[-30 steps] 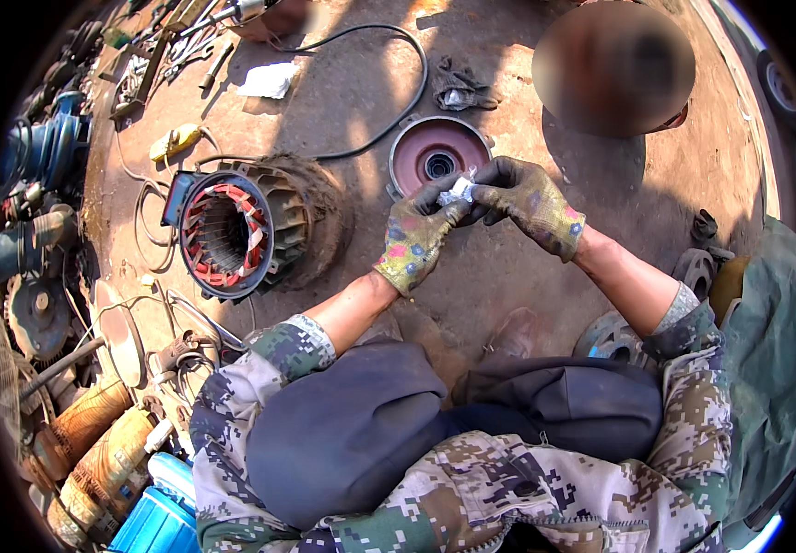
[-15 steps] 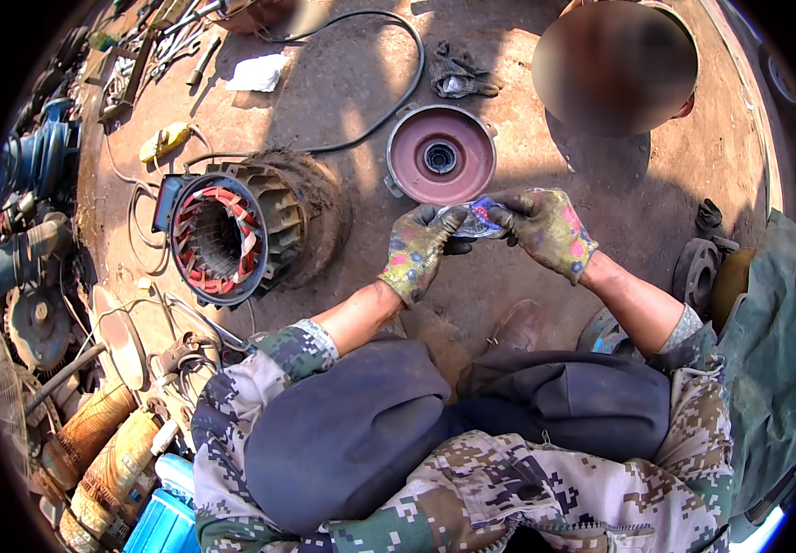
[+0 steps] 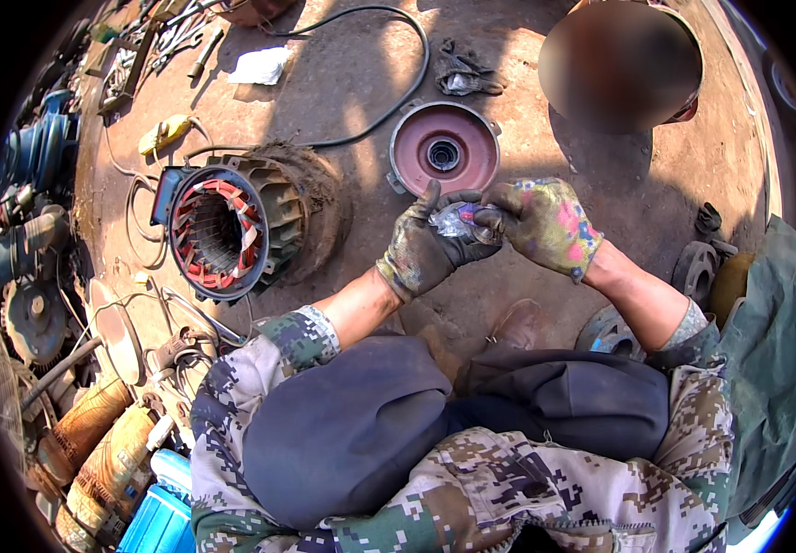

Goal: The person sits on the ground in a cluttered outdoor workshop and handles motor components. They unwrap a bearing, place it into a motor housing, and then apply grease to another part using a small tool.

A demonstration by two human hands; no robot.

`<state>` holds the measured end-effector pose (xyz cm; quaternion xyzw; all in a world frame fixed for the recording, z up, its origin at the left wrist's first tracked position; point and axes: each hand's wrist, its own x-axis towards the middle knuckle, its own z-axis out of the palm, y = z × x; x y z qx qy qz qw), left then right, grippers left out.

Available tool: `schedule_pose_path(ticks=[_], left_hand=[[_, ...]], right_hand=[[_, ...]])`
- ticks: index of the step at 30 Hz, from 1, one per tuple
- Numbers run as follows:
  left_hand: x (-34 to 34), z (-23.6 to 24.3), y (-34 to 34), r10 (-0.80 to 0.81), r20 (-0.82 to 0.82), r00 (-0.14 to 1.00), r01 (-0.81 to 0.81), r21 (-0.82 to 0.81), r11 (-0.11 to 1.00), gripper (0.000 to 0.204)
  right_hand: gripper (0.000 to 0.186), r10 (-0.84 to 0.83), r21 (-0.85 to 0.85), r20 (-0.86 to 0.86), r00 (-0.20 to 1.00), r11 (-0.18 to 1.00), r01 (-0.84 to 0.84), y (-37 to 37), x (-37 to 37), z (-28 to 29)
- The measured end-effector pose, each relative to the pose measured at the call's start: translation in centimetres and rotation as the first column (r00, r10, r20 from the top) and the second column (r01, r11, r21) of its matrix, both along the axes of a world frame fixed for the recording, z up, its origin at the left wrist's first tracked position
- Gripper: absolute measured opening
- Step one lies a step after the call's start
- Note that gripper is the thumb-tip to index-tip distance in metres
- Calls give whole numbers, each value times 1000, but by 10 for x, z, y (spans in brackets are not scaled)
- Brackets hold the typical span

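A small crinkled clear plastic packet (image 3: 454, 222) with purple and blue on it lies across the upturned palm of my left hand (image 3: 419, 247), the gloved fingers curled round it and the thumb raised. At its right end, my right hand (image 3: 550, 226), in a glove with yellow, pink and blue patches, pinches the packet; what lies inside is too small to tell. Just beyond both hands a round reddish motor end cover (image 3: 407, 157) with a central bearing hole rests on the ground. To the left lies a finned motor stator (image 3: 283, 207) with red-bound windings.
A black cable (image 3: 424, 64) loops across the ground behind the stator. Dark gloves (image 3: 462, 74) and a white packet (image 3: 259, 65) lie farther off. Tools and motor parts crowd the left edge, with a blue container (image 3: 160, 521) nearest me. Green cloth (image 3: 776, 359) covers the right side.
My left hand has turned palm up beneath the packet, its thumb lifting. My right hand has shifted slightly, its back now facing up, still pinching the packet's end.
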<state>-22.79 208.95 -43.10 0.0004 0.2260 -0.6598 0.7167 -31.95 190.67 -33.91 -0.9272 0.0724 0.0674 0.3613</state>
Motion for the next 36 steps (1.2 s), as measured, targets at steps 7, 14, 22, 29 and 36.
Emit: schedule_pose_path(ticks=[7, 14, 22, 29, 36], left_hand=[[0, 4, 0, -9, 137, 991, 14, -32, 999, 66], [-1, -10, 7, -26, 475, 880, -4, 62, 998, 43], [-4, -18, 9, -65, 606, 793, -66, 191, 979, 64], [1, -33, 14, -223, 855, 468, -74, 289, 954, 69], [-4, -42, 21, -420, 903, 94, -64, 426, 902, 74]], right_hand=[[40, -178, 128, -326, 928, 965, 230, -8, 11, -2], [36, -176, 261, -480, 860, 907, 331, -8, 9, 7], [36, -56, 445, -525, 850, 833, 329, -11, -11, -25], [36, 229, 281, -401, 887, 952, -119, -11, -18, -49], [42, -120, 611, -330, 936, 729, 308, -13, -28, -82]])
